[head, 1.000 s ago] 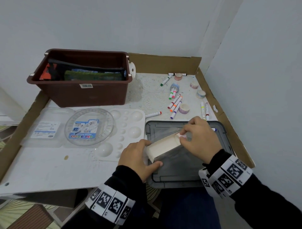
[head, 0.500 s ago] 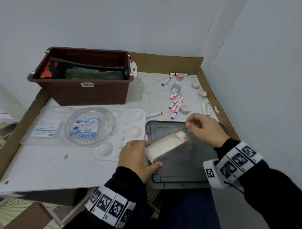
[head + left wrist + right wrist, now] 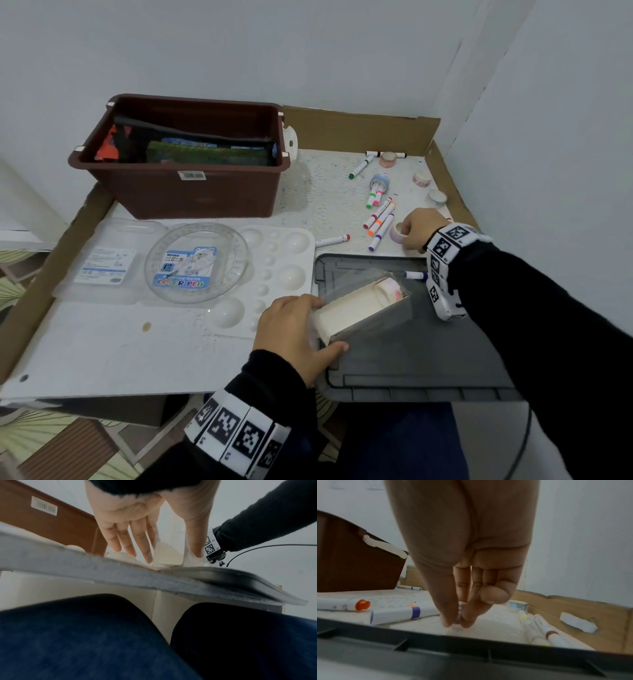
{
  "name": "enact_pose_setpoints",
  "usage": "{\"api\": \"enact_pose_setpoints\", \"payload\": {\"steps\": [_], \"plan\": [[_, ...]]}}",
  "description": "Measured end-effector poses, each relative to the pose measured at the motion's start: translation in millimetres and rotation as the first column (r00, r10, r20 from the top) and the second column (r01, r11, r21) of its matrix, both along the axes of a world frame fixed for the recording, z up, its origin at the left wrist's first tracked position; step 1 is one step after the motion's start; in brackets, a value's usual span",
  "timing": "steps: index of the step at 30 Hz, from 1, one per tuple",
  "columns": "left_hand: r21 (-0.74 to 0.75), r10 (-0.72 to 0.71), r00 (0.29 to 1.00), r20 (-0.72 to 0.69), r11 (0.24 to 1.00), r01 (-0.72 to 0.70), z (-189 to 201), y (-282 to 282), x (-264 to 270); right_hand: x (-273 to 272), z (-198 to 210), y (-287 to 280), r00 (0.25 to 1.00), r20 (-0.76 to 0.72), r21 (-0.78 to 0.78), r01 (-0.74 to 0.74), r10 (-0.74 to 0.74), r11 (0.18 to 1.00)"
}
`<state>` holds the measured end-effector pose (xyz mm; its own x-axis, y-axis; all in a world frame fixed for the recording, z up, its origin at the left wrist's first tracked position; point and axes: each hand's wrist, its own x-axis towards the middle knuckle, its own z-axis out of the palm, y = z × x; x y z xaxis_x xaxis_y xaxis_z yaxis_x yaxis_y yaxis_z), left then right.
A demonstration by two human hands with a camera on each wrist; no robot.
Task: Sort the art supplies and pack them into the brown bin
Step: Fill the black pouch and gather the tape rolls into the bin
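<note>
Plain pale walls meet in a corner beyond my reach. Below my wrists, a leaf-patterned floor covering shows past the white tabletop.

— Supporting surface?
— A white table top edged by brown cardboard walls.
— Items resting on it, rear?
— A brown bin at the back left. At the back right, loose markers and several tape rolls scattered well apart.
— Front?
— A white paint palette with a clear round lid lying on it and a clear plastic case just beside that; a grey lid at the front right, overhanging the near edge. One small brown stain.
</note>
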<state>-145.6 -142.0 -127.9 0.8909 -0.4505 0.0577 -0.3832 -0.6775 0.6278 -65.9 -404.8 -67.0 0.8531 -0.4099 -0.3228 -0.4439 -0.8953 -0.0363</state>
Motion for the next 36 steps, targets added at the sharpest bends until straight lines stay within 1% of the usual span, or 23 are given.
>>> {"api": "enact_pose_setpoints", "payload": {"steps": [2,6,8,10,12,14,16,20,26,29,32,34,36], "plan": [[0.008,-0.002,1.000,-0.003,1.000,0.002,1,0,0,-1,1,-2,1.000,0.019,0.014,0.000,0.000,1.000],[0.020,-0.006,1.000,-0.006,1.000,0.006,1,-1,-1,-12,12,-4,0.987,0.158,0.093,-0.012,-0.003,0.996],[0.019,-0.001,1.000,-0.004,1.000,0.001,2,-1,-1,-23,21,-1,0.965,0.260,0.132,-0.058,0.022,0.990],[0.021,0.004,1.000,0.002,1.000,-0.004,2,-1,-2,-38,30,4,0.926,0.369,0.142,-0.138,0.077,0.980],[0.021,0.009,1.000,0.002,1.000,-0.009,2,-1,-3,-55,39,13,0.888,0.446,0.163,-0.202,0.110,0.966],[0.022,0.014,1.000,0.004,1.000,-0.014,2,-1,-3,-73,46,24,0.871,0.486,0.278,-0.236,0.076,0.931],[0.022,0.019,1.000,0.006,1.000,-0.019,2,-2,-3,-89,47,35,0.862,0.506,0.393,-0.269,0.038,0.879],[0.027,0.021,1.000,0.004,0.999,-0.022,3,-2,-3,-105,31,51,0.861,0.508,0.463,-0.294,0.022,0.836],[0.031,0.025,1.000,-0.001,0.999,-0.025,5,-1,-3,-114,6,61,0.850,0.514,0.392,-0.355,0.117,0.849],[0.042,0.016,1.000,-0.004,0.999,-0.016,5,-1,-3,-115,2,63,0.843,0.498,0.263,-0.370,0.203,0.891],[0.043,0.015,1.000,-0.013,0.999,-0.015,5,-1,-3,-115,-1,66,0.849,0.449,0.122,-0.369,0.281,0.921],[0.044,0.014,1.000,-0.017,0.999,-0.013,5,-1,-3,-115,-3,68,0.856,0.426,0.080,-0.357,0.292,0.931],[0.040,0.015,1.000,-0.022,0.999,-0.014,5,-1,-3,-115,-5,68,0.869,0.410,0.071,-0.333,0.277,0.940]]}}
